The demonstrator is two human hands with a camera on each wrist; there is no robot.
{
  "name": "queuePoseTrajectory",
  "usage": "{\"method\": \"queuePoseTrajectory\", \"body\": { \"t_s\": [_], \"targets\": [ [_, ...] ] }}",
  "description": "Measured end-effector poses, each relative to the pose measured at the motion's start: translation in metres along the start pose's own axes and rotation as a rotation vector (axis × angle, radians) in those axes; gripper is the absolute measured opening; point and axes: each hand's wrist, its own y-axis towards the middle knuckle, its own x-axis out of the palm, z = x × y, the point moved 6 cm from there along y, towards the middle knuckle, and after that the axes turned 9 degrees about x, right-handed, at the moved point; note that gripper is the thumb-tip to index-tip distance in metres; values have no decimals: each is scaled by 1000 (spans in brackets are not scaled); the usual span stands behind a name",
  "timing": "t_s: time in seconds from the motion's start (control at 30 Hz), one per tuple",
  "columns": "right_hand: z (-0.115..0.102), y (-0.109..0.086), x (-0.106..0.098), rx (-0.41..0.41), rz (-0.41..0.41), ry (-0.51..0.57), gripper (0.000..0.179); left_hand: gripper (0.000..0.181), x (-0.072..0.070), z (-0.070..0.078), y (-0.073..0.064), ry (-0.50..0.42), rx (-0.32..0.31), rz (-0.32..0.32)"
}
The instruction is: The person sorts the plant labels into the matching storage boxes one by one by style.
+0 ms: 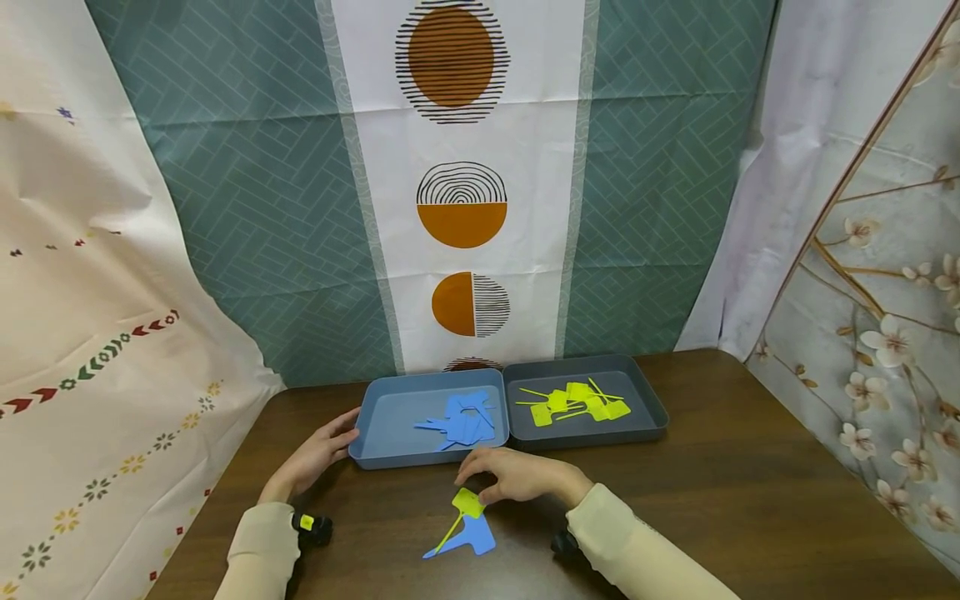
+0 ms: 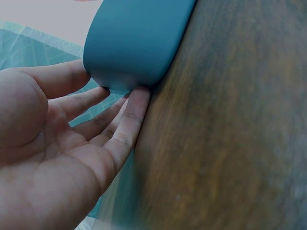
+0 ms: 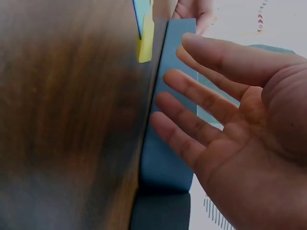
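My left hand (image 1: 315, 457) rests its fingertips against the left end of the blue tray (image 1: 375, 461); the left wrist view shows the fingers (image 2: 127, 122) fairly straight against the tray wall. Over the table, just in front of that tray, my right hand (image 1: 517, 475) hovers with loosely extended fingers (image 3: 201, 98) and nothing between them. Close below it lies a yellow plant tag (image 1: 468, 502) with a thin stem, partly overlapping a blue T-shaped plant tag (image 1: 480, 537). Several blue tags (image 1: 465, 421) are piled in the blue tray.
A dark grey tray (image 1: 645, 425) adjoins the blue one on its right and holds several yellow tags (image 1: 577, 400). Both stand at the back of the brown wooden table (image 1: 750, 483), before a hanging patterned cloth (image 1: 480, 333).
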Motion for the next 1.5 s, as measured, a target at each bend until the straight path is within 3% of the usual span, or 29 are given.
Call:
{"method": "queuePoseTrajectory", "body": {
  "t_s": [0.17,0.47,0.9,1.2,1.5],
  "targets": [
    [-4,0,7,-10,-46,-20,43,63,-1,-1,0,-4,1,-1],
    [-8,2,9,-22,37,-104,42,63,0,-1,0,16,-7,-7],
    [-9,2,12,-9,58,-142,42,63,-1,-3,3,34,-13,6],
    [-12,2,16,-17,63,-250,40,61,-2,-4,3,19,2,9],
    [-11,1,14,13,75,-140,30,62,-1,-3,2,15,-2,3]
  ]
}}
